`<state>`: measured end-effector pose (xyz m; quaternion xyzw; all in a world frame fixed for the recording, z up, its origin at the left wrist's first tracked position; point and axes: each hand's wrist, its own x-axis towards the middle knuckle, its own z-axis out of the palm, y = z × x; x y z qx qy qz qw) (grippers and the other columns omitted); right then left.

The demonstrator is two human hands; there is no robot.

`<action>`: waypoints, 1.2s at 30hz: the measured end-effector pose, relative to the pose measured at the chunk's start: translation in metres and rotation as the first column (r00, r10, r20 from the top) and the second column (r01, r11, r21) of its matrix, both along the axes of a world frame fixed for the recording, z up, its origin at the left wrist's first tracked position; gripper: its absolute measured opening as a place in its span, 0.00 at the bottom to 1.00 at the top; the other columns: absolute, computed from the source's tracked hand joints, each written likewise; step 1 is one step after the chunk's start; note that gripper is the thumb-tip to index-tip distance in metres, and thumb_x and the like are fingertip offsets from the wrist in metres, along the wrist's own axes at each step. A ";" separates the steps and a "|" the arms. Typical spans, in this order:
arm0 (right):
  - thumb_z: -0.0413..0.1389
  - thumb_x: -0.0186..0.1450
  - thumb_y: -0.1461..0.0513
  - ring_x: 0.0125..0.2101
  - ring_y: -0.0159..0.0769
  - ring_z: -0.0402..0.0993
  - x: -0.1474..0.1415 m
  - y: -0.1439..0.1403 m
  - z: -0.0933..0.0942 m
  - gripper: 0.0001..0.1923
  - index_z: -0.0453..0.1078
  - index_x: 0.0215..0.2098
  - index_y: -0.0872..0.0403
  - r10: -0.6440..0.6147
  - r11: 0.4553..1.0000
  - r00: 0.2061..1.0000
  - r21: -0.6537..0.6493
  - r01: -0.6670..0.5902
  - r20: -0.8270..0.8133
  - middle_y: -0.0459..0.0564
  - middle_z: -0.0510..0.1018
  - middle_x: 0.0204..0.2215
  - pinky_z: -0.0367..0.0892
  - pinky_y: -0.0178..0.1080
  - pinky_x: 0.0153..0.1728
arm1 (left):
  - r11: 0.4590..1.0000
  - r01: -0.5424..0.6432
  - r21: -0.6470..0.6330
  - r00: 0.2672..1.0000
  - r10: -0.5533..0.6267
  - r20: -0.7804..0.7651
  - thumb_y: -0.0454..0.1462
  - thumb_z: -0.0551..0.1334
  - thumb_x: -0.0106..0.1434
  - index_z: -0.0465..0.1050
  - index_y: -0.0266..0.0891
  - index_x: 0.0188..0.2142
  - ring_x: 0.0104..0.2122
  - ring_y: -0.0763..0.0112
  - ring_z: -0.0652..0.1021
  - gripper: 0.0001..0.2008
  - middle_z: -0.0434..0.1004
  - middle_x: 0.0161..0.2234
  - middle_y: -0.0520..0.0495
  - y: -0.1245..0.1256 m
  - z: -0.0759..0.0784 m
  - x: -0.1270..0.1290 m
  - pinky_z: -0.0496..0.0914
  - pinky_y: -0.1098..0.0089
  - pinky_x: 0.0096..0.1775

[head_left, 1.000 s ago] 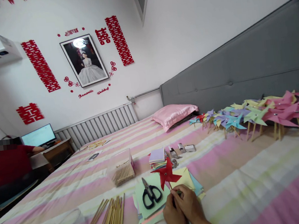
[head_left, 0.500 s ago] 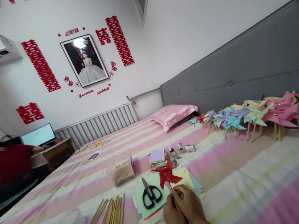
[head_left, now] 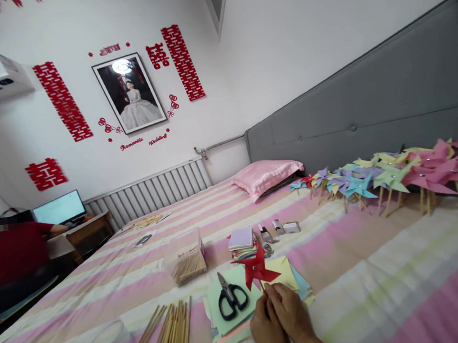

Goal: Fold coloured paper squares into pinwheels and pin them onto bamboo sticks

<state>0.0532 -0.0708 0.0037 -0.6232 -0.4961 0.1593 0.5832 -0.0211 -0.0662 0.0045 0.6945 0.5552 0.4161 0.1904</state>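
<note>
Red pinwheel (head_left: 259, 269) in hands (head_left: 287, 306) (both)

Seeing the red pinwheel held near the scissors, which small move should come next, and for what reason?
Probably carry the red pinwheel toward the other pinwheels by the grey headboard. Its blades appear gathered at a centre fastener, and a stick runs down to where the left hand and right hand meet, so it looks assembled.
</note>
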 end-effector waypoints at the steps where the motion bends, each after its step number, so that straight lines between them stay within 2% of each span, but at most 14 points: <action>1: 0.42 0.64 0.51 0.24 0.34 0.69 0.000 0.000 0.000 0.21 0.64 0.21 0.52 0.000 1.000 1.000 -0.002 0.000 -0.002 0.47 0.72 0.20 0.59 0.32 0.27 | 1.000 0.003 0.001 1.000 -0.003 -0.001 0.39 0.49 0.59 0.74 0.38 0.36 0.31 0.61 0.77 0.16 0.80 0.32 0.41 0.000 0.000 0.000 0.65 0.69 0.32; 8: 0.45 0.62 0.49 0.25 0.35 0.70 0.001 -0.001 0.002 0.18 0.66 0.23 0.52 -0.011 1.000 1.000 -0.028 0.010 -0.024 0.47 0.75 0.22 0.59 0.32 0.27 | 1.000 0.029 -0.012 0.999 -0.029 -0.018 0.37 0.48 0.60 0.73 0.35 0.37 0.30 0.60 0.77 0.17 0.80 0.31 0.40 0.000 0.001 0.000 0.65 0.67 0.32; 18: 0.42 0.63 0.49 0.22 0.35 0.68 0.001 0.001 -0.002 0.22 0.61 0.19 0.52 -0.034 0.998 0.999 -0.045 0.032 -0.038 0.47 0.72 0.18 0.57 0.32 0.24 | 0.999 0.039 -0.026 0.999 -0.040 -0.035 0.37 0.48 0.60 0.74 0.36 0.36 0.31 0.59 0.77 0.17 0.80 0.32 0.40 -0.001 0.003 0.000 0.64 0.66 0.33; 24: 0.41 0.64 0.50 0.22 0.34 0.68 0.002 0.002 -0.002 0.22 0.61 0.19 0.52 -0.021 0.999 0.999 -0.032 0.019 -0.041 0.46 0.72 0.18 0.57 0.32 0.25 | 0.999 0.041 -0.024 0.999 -0.041 -0.030 0.38 0.48 0.60 0.74 0.36 0.36 0.31 0.59 0.76 0.17 0.80 0.32 0.39 0.000 0.000 0.000 0.64 0.66 0.33; 36: 0.47 0.60 0.49 0.23 0.35 0.70 0.000 -0.002 0.006 0.19 0.66 0.21 0.52 -0.028 0.999 0.999 -0.018 0.027 -0.039 0.47 0.74 0.20 0.59 0.33 0.26 | 1.000 0.028 -0.009 1.000 -0.028 -0.002 0.38 0.49 0.59 0.74 0.37 0.36 0.30 0.61 0.77 0.16 0.80 0.30 0.41 -0.001 0.002 -0.001 0.64 0.69 0.31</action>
